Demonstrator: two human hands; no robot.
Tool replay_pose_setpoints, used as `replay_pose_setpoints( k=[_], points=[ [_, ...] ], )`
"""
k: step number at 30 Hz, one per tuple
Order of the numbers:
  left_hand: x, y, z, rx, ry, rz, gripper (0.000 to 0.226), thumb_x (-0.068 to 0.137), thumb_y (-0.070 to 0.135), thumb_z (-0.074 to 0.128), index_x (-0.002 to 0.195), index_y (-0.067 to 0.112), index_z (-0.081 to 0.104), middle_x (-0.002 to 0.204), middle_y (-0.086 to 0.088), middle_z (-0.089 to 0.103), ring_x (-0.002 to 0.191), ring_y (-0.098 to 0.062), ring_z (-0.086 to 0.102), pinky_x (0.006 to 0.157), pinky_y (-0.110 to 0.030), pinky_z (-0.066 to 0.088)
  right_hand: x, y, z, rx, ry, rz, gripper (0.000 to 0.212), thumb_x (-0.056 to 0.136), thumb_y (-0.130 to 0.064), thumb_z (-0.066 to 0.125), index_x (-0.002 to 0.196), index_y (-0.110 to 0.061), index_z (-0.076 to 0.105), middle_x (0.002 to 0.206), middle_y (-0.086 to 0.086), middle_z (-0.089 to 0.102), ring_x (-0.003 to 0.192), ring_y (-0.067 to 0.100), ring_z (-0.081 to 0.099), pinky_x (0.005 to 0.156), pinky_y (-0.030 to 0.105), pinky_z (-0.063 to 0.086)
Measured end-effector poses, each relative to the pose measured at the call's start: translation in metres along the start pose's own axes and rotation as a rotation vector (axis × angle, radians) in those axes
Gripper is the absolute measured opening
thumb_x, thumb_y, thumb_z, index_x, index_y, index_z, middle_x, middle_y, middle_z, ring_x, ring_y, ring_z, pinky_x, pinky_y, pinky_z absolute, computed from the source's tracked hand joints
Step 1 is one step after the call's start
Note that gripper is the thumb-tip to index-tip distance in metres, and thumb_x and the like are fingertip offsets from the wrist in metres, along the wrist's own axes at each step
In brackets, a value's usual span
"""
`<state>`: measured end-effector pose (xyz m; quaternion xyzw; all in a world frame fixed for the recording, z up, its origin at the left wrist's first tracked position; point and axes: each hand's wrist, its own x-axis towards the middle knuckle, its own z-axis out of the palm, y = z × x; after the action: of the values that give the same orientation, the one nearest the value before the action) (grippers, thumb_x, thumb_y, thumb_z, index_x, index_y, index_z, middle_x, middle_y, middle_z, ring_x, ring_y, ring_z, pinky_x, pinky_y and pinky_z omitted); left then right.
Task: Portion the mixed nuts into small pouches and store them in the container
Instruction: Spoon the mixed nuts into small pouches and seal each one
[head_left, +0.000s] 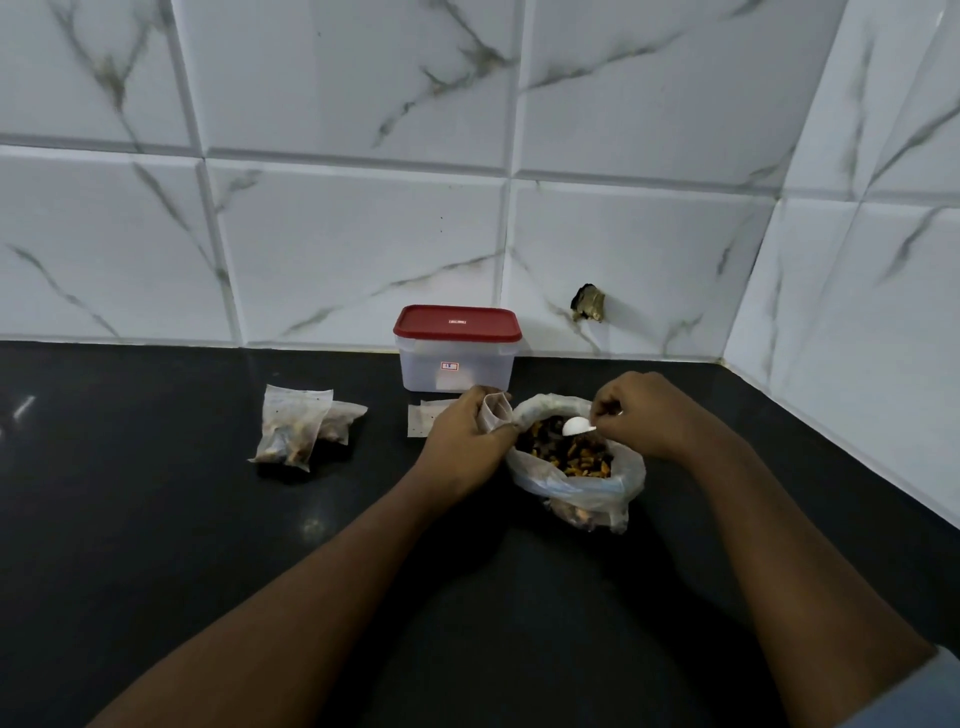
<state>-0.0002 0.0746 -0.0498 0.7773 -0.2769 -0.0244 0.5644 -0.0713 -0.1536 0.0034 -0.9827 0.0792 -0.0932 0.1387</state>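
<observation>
Over the nut bag (576, 467), right hand (639, 415) pinched the spoon (577, 427); left hand (467, 431) gripped the limp pouch (496, 410) by its rim, likely the best hold.

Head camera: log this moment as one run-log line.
left hand: holds small pouch | right hand: holds spoon over nut bag | filled pouches: two on counter | container: lid on

Red lid (457, 323), black counter (156, 519), grey-veined white tiles (363, 249).
</observation>
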Motion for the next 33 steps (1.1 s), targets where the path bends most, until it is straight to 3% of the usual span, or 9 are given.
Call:
replay_pose_setpoints(
  k=[3, 8, 12, 17, 22, 26, 33],
  points=[
    [0.001, -0.002, 0.001, 0.019, -0.002, -0.010, 0.031, 0.096, 0.024, 0.071, 0.126, 0.025, 0.062, 0.116, 0.009, 0.066, 0.104, -0.004, 0.063, 0.079, -0.019, 0.050, 0.000, 0.000, 0.001, 0.037, -0.033, 0.008, 0.011, 0.093, -0.022, 0.068, 0.091, -0.025, 0.078, 0.093, -0.005, 0.075, 0.083, 0.012, 0.071, 0.079, 0.037, 0.061],
    [0.001, -0.003, 0.000, 0.008, 0.016, -0.014, 0.026, 0.094, 0.026, 0.074, 0.115, 0.026, 0.060, 0.109, 0.009, 0.066, 0.100, -0.007, 0.064, 0.082, -0.026, 0.055, -0.002, -0.007, 0.005, 0.100, 0.008, -0.033, 0.014, 0.098, -0.022, 0.064, 0.092, -0.022, 0.077, 0.087, -0.007, 0.074, 0.082, 0.011, 0.071, 0.071, 0.032, 0.056],
    [0.001, -0.001, 0.000, -0.013, 0.021, -0.011, 0.027, 0.093, 0.025, 0.075, 0.114, 0.025, 0.059, 0.108, 0.007, 0.066, 0.099, -0.008, 0.064, 0.079, -0.024, 0.053, -0.002, -0.003, 0.003, 0.156, 0.005, 0.027, 0.016, 0.096, -0.021, 0.064, 0.086, -0.020, 0.076, 0.077, -0.005, 0.076, 0.076, 0.015, 0.072, 0.068, 0.034, 0.054],
    [0.002, -0.002, 0.001, -0.019, 0.017, -0.025, 0.027, 0.093, 0.027, 0.076, 0.113, 0.028, 0.057, 0.108, 0.008, 0.066, 0.098, -0.006, 0.063, 0.076, -0.021, 0.050, 0.000, -0.006, 0.014, 0.259, 0.022, 0.090, 0.019, 0.098, -0.017, 0.061, 0.089, -0.012, 0.077, 0.078, -0.001, 0.077, 0.076, 0.014, 0.072, 0.069, 0.032, 0.054],
    [0.000, -0.001, 0.000, -0.027, 0.010, -0.022, 0.027, 0.094, 0.025, 0.075, 0.109, 0.032, 0.055, 0.109, 0.008, 0.065, 0.099, -0.006, 0.062, 0.074, -0.019, 0.047, 0.001, -0.001, 0.014, 0.470, 0.093, 0.199, 0.019, 0.095, -0.015, 0.063, 0.084, -0.006, 0.076, 0.069, 0.000, 0.070, 0.041, -0.001, 0.048, 0.053, 0.026, 0.039],
    [0.001, 0.001, 0.000, -0.021, -0.013, -0.029, 0.027, 0.094, 0.026, 0.075, 0.112, 0.031, 0.054, 0.110, 0.010, 0.063, 0.100, -0.005, 0.062, 0.073, -0.018, 0.047, 0.001, 0.001, 0.014, 0.601, 0.049, 0.259, 0.018, 0.094, -0.013, 0.062, 0.087, -0.008, 0.078, 0.067, 0.000, 0.070, 0.053, 0.010, 0.046, 0.058, 0.028, 0.037],
    [0.000, 0.000, 0.000, -0.006, 0.013, -0.003, 0.027, 0.093, 0.027, 0.076, 0.112, 0.028, 0.057, 0.108, 0.010, 0.064, 0.099, -0.004, 0.061, 0.073, -0.019, 0.046, 0.002, 0.001, 0.008, 0.763, 0.093, 0.211, 0.019, 0.097, -0.013, 0.060, 0.091, -0.009, 0.078, 0.070, 0.002, 0.066, 0.054, 0.010, 0.043, 0.053, 0.026, 0.035]
  ],
)
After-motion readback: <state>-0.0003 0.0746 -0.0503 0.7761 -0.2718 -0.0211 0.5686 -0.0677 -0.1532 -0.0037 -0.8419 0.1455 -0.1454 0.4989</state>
